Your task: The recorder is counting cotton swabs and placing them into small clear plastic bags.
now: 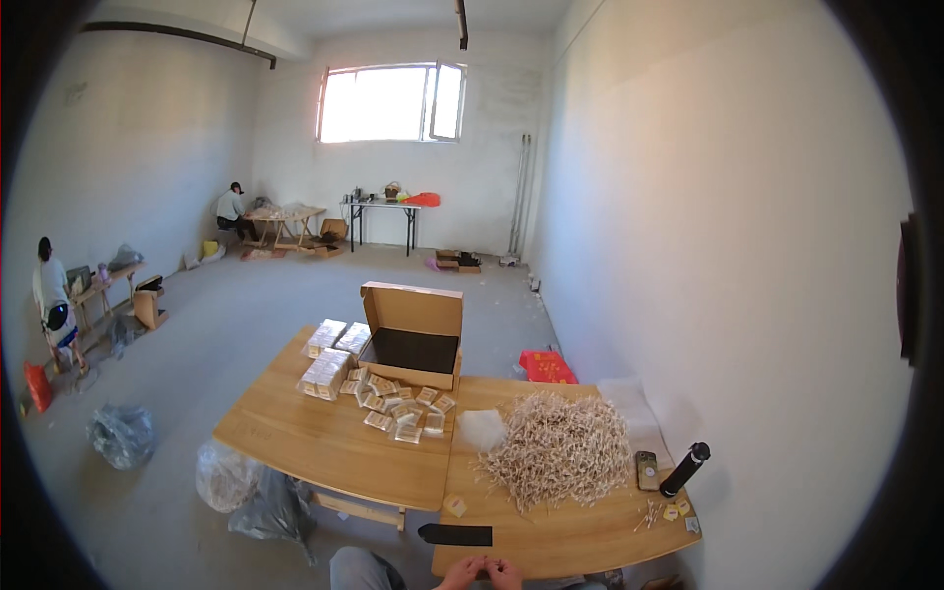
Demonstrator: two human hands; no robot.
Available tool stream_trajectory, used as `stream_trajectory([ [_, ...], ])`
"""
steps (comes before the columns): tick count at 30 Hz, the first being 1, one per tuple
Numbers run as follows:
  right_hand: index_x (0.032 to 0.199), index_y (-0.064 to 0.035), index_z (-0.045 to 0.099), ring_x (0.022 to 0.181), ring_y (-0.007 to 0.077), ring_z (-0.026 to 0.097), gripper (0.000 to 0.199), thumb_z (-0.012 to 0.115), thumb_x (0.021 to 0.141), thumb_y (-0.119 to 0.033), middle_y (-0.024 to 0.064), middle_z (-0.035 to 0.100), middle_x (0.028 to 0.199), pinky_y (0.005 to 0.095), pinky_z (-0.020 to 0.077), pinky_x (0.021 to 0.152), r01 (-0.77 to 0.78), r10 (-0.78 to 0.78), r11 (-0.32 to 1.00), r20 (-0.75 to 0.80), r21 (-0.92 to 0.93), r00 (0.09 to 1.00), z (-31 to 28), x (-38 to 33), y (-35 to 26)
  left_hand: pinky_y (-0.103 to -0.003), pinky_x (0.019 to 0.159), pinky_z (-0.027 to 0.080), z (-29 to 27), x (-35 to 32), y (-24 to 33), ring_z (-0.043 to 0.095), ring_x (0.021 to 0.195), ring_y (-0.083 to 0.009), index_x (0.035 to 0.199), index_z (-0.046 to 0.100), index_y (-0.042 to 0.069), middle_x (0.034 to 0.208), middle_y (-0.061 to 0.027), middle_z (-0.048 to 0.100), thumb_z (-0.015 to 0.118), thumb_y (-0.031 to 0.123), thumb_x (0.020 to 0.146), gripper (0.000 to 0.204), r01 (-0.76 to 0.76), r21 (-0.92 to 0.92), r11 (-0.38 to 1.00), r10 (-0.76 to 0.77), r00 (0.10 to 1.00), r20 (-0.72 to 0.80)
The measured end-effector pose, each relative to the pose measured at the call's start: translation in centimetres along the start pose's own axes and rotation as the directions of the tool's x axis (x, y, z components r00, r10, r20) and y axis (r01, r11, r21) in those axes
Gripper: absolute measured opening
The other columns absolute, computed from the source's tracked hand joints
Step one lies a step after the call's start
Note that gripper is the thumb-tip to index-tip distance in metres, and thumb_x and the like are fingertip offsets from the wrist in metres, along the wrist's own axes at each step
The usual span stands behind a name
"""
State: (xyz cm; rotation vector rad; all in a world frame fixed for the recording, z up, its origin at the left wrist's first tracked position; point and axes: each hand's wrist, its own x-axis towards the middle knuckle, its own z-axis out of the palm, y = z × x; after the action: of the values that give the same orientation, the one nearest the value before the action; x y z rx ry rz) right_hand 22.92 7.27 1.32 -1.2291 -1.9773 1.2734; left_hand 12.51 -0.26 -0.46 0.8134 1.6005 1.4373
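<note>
Lower centre: left hand (462,570) and right hand (504,572) pinch something tiny. Filled packets (398,405) few; stick pile (560,447) remains large.

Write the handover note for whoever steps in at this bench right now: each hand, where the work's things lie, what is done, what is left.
Left hand and right hand: together at the near table edge, fingertips pinched on something too small to make out; grip unclear.
Loose pile of small wooden sticks: centre of the right table, large.
Filled small packets: heaped before the open cardboard box, with stacked bundles on the left table.
Done: many packets filled.
Left: the pile looks largely unpacked; a few sticks and squares lie by the black cylinder.
</note>
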Motion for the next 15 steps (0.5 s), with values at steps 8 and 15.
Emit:
stream_trajectory([
  [8, 0.103, -0.0019, 0.065, 0.084, 0.0275, 0.065, 0.035, 0.056, 0.095, -0.035, 0.0164, 0.068, 0.091, 0.0394, 0.051, 0.073, -0.051, 0.051, 0.999, 0.044, 0.012, 0.998, -0.5, -0.7, -1.9, -0.047, 0.079, 0.049, 0.3, 0.4, -0.3, 0.061, 0.091, -0.0371, 0.119, 0.058, 0.008, 0.097, -0.0177, 0.063, 0.045, 0.014, 0.094, 0.029, -0.027, 0.031, 0.999, 0.028, 0.999, -0.017],
  [15, 0.108, -0.0032, 0.066, 0.093, 0.0292, 0.065, 0.04, 0.051, 0.097, -0.038, 0.0168, 0.069, 0.097, 0.0401, 0.0498, 0.08, 0.008, -0.006, 0.998, 0.047, -0.055, 0.999, -0.4, 0.2, 1.0, -0.047, 0.081, 0.05, 0.4, 0.1, -0.3, 0.062, 0.093, -0.0382, 0.123, 0.058, 0.009, 0.103, -0.0187, 0.065, 0.047, 0.014, 0.093, 0.033, -0.016, -0.061, 0.998, 0.014, 0.999, -0.029],
])
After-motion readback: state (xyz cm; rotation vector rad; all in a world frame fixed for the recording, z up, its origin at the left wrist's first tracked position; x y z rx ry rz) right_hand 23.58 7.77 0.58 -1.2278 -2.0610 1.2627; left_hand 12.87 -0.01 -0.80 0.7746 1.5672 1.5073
